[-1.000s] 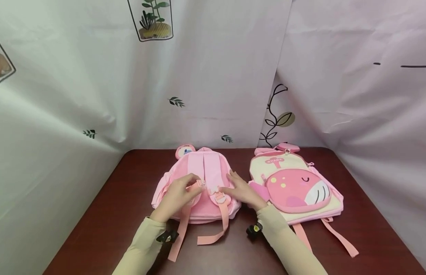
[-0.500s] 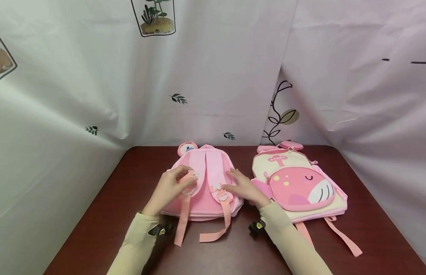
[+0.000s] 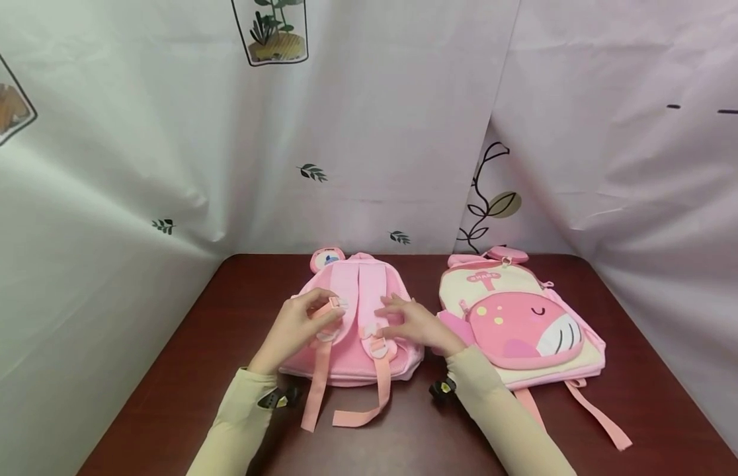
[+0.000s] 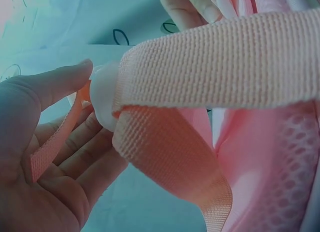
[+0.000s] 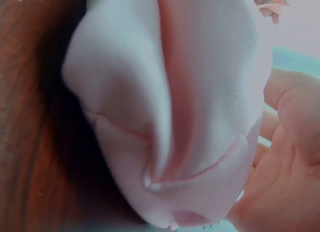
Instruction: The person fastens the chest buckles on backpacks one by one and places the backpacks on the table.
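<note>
A pink backpack [image 3: 354, 367] lies on the table with its straps facing up. My left hand [image 3: 290, 327] pinches the white adjuster buckle [image 4: 104, 94] of the left shoulder strap, holding it raised off the back panel. Peach webbing [image 4: 225, 61] loops through this buckle, and its tail hangs toward the front edge. On the right shoulder strap [image 3: 373, 284], my right hand [image 3: 419, 324] grips the padded lower end just above its buckle [image 3: 378, 345], thumb below and fingers above. The right wrist view shows the bag's pale pink side [image 5: 200, 91] covering those fingertips.
Close on the right lies a second backpack [image 3: 485, 304], cream with a pink whale pocket [image 3: 524, 329], its straps trailing forward. A round charm [image 3: 327, 259] sticks out behind the pink backpack. Printed cloth [image 3: 369, 132] hangs around the dark red table [image 3: 184, 370].
My left hand has lifted the left strap's buckle up and to the left. My right hand has shifted left onto the right strap, whose buckle and tail have moved slightly left.
</note>
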Tool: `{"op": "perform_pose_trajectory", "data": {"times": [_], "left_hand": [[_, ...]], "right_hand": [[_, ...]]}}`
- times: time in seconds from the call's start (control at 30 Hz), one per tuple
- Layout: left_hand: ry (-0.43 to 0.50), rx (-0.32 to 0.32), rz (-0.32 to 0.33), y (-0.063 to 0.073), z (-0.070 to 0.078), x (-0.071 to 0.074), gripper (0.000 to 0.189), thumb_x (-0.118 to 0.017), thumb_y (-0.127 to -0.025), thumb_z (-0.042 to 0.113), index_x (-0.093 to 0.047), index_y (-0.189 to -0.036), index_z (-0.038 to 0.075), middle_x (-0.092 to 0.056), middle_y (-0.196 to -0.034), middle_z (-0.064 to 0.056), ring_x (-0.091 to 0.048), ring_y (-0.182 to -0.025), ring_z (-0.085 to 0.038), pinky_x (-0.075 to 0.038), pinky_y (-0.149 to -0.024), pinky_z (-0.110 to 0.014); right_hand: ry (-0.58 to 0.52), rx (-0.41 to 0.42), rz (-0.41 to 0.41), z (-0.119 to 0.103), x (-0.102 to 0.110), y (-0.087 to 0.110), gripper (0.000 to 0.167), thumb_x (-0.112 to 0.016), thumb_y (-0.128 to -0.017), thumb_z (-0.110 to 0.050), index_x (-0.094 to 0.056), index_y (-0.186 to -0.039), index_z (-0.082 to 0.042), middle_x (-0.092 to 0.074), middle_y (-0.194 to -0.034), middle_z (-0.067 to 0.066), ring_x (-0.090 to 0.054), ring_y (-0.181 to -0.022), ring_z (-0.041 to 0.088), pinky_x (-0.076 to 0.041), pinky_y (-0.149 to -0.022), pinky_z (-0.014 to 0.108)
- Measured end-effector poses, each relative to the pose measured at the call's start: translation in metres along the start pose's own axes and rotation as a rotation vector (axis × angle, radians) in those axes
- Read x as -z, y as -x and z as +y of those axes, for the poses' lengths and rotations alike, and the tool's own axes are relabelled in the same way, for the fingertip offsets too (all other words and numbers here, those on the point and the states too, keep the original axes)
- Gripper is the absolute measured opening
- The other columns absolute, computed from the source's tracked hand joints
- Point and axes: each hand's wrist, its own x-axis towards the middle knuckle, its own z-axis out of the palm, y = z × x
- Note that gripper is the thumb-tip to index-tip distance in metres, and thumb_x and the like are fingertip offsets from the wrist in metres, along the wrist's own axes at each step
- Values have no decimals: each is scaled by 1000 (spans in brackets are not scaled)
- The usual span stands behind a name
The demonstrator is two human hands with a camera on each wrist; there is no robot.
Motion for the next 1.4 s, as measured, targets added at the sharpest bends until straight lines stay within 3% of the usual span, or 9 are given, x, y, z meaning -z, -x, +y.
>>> {"op": "perform_pose_trajectory", "data": {"times": [0.17,0.33,0.47,0.57,0.63,0.9,1.07,1.4], "left_hand": [[-8,1,-7,0,0,0,29,-80,-89,31,-73,-110,13,-73,-98,4,-68,-86,-11,-56,-80,-28],[-10,-7,-12,0,0,0,32,-80,-88,33,-73,-111,13,-73,-99,3,-67,-86,-11,-56,-80,-29],[7,-1,-20,1,-1,0,31,-80,-88,32,-73,-111,13,-73,-98,4,-67,-85,-12,-56,-79,-28],[12,4,-29,2,-2,-1,30,-80,-89,31,-72,-111,13,-73,-98,3,-67,-86,-12,-56,-80,-27],[14,7,-36,2,-2,-1,30,-80,-89,31,-72,-111,13,-73,-99,3,-67,-87,-12,-56,-81,-27],[21,32,-52,2,1,0,34,-79,-89,35,-72,-114,14,-73,-102,2,-66,-86,-14,-56,-79,-27],[15,25,-55,2,0,1,33,-79,-89,34,-72,-113,14,-72,-102,2,-66,-86,-15,-56,-78,-27],[12,31,-63,2,0,1,34,-79,-89,34,-72,-114,14,-72,-102,2,-66,-86,-14,-56,-79,-27]], "right_hand": [[54,58,-75,-9,-3,-8,39,-80,-87,-25,-74,-121,-7,-61,-139,11,-40,-143,30,-31,-116,49],[118,51,-87,-18,-10,-10,39,-78,-88,-21,-72,-123,-5,-63,-133,18,-52,-134,31,-41,-110,44],[110,36,-91,-22,-16,-11,38,-77,-87,-17,-72,-123,-4,-67,-127,17,-64,-105,22,-52,-90,35],[90,38,-90,-24,-20,-11,40,-76,-86,-13,-71,-125,-4,-71,-113,11,-58,-82,15,-50,-72,28],[77,42,-88,-25,-22,-12,41,-75,-86,-10,-70,-126,-3,-72,-105,7,-56,-76,12,-49,-69,25],[20,47,-81,-23,-30,-16,36,-73,-89,-9,-71,-125,-6,-75,-109,7,-68,-100,12,-55,-84,29],[7,46,-56,-19,-32,-17,34,-73,-90,-11,-72,-123,-8,-75,-109,6,-68,-100,12,-54,-85,28],[-31,126,1,-10,-31,-16,27,-76,-90,-17,-75,-116,-10,-75,-103,-1,-64,-90,7,-52,-83,27]]}}
